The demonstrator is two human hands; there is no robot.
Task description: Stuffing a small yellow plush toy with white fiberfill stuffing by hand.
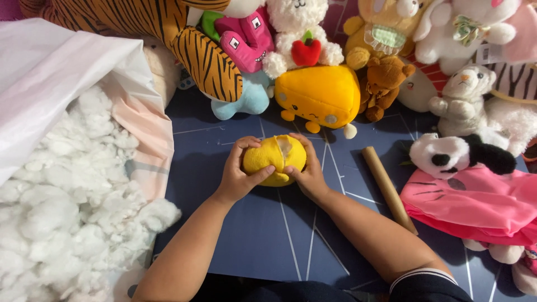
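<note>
yellow plush (268,159): soft short-pile cloth, matt; white fibre shows in its open seam
stuffing (61,201): loose white fibre fill, fluffy and matt
bag (50,67): thin white plastic film, slightly glossy, creased
surface (263,235): dark blue mat, smooth and matt, with thin pale lines
tube (387,187): brown, matt, probably cardboard
pink cloth (475,201): smooth fabric with a faint sheen
tiger plush (184,39): striped short fur
white bear (296,22): curly, woolly pile

We see a bag of white stuffing (61,223) at left, a tiger plush (184,39), a yellow plush (319,95), a brown bear (383,84), 1 wooden stick (387,187) on the blue mat (263,235), and pink fabric (475,204) at right.
</note>
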